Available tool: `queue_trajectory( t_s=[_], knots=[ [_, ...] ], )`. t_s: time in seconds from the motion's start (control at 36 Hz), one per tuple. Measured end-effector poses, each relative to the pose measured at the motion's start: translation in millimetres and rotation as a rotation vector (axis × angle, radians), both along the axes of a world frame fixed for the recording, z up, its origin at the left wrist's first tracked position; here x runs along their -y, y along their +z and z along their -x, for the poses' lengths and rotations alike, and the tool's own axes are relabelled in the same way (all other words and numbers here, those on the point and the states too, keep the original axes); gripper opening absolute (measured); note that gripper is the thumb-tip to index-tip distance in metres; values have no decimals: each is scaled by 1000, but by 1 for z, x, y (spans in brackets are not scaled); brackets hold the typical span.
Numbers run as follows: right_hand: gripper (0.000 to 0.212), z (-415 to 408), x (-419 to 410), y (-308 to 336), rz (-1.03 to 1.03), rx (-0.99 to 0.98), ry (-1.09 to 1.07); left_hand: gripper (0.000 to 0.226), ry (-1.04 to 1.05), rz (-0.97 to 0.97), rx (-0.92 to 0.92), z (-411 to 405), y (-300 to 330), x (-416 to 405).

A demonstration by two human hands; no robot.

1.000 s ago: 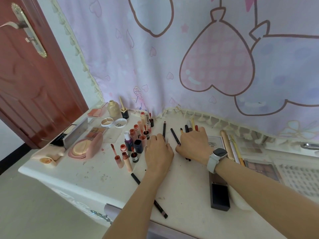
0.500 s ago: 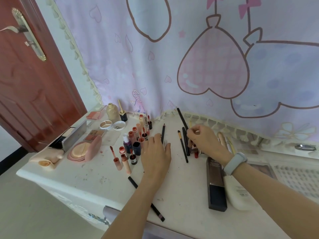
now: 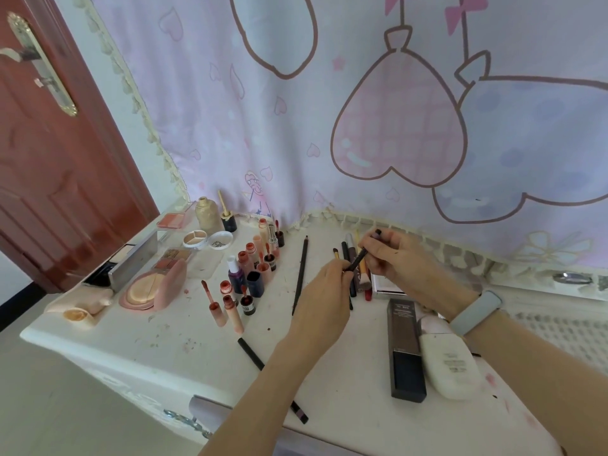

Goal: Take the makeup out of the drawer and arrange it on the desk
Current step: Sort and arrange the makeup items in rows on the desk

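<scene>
1. Two hands hold one dark makeup pencil [image 3: 361, 255] above the white desk [image 3: 138, 340], over the row of pencils [image 3: 353, 278] lying at the desk's far middle.
2. Pencil long axis: diagonal, near-left to far-right. Lower end sits at the left hand; upper, rounded dark end points up and toward the curtain [image 3: 394, 110].
3. Left hand [image 3: 324, 304]: fingers curled, tips pinching the pencil's lower end. Exact finger count on the shaft cannot be told.
4. Right hand [image 3: 393, 258]: fingers curled round the upper part of the pencil, thumb side toward the tip. A pale grey wristband [image 3: 475, 312] sits on this wrist.
5. Long thin brush [image 3: 301, 274] lies left of the hands, axis near-to-far, apart from the row.
6. Another black pencil [image 3: 251, 353] lies near the front edge, partly hidden under the left forearm, axis diagonal.
7. Cluster of lip tints and small bottles [image 3: 250, 274] stands at left of the brush; pink compact [image 3: 154, 291] lies open farther left.
8. Dark rectangular box [image 3: 406, 353] and white tube [image 3: 450, 366] lie side by side, touching, at near right.
</scene>
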State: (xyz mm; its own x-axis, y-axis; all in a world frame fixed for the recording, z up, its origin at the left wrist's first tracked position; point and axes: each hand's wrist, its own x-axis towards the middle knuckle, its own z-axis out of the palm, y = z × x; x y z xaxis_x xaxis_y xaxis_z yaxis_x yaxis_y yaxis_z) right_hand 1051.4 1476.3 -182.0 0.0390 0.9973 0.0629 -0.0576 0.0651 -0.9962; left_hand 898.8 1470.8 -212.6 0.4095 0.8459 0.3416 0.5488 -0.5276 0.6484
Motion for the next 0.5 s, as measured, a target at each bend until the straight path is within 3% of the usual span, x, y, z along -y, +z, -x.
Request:
queue_trajectory(
  t_s=[0.06,0.22,0.5],
  knots=[
    [17,1,0,-4,-19,27,14,24,-18,93,34,1,-2,3],
    [25,5,-2,-9,-53,11,24,20,41,81,61,10,-4,3],
    [26,19,-7,-12,-58,30,36,25,13,236,205,21,3,0]
  ],
)
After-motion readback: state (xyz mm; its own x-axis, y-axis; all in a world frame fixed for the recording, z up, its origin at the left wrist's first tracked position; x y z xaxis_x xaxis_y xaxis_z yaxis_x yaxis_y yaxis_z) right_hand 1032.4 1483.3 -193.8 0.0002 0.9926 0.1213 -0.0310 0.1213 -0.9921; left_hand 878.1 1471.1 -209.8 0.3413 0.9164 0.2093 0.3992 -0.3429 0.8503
